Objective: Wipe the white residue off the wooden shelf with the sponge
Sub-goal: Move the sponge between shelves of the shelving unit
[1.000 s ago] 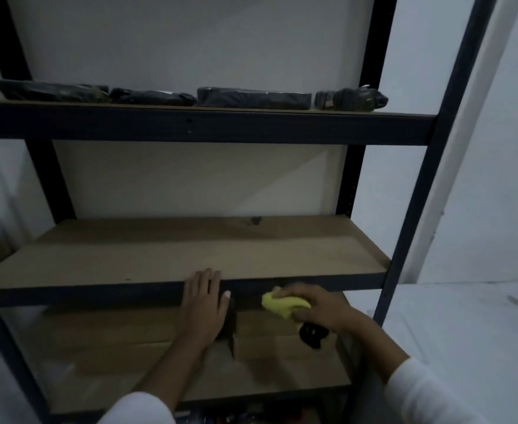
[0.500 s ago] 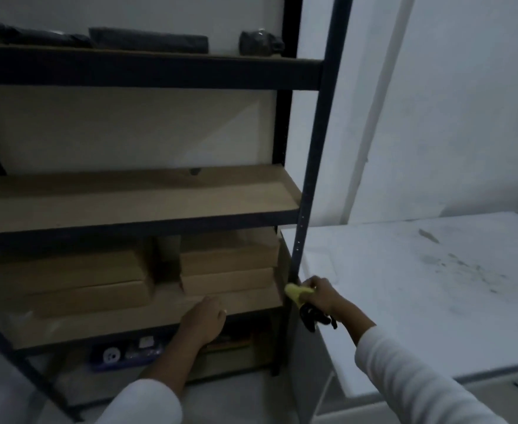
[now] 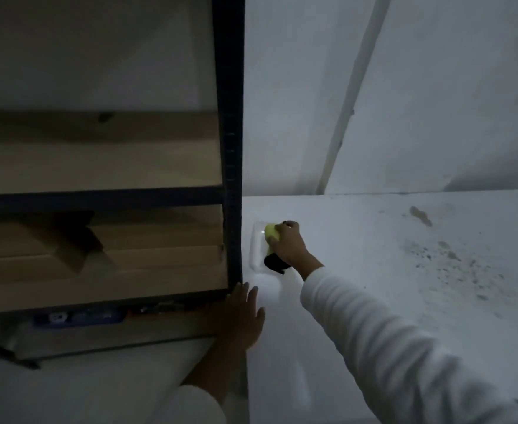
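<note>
My right hand (image 3: 288, 244) grips the yellow sponge (image 3: 271, 233), which has a black part hanging below it, over a small white tray (image 3: 256, 250) on the white table. The wooden shelf (image 3: 98, 166) sits to the left inside the dark metal rack. No white residue can be made out on it in the dim, blurred view. My left hand (image 3: 243, 313) has its fingers straight and sits low by the foot of the rack's front right post (image 3: 231, 148), at the table's left edge.
Cardboard boxes (image 3: 129, 243) lie on the lower shelf. The white table (image 3: 389, 270) on the right carries dark specks and stains toward its far right. A white wall and a pipe stand behind. Blue and dark items lie under the rack.
My view has swung right, away from the shelf. My right hand carried the sponge from beside the rack post out over the white table to the tray. My left hand shifted right to the post.
</note>
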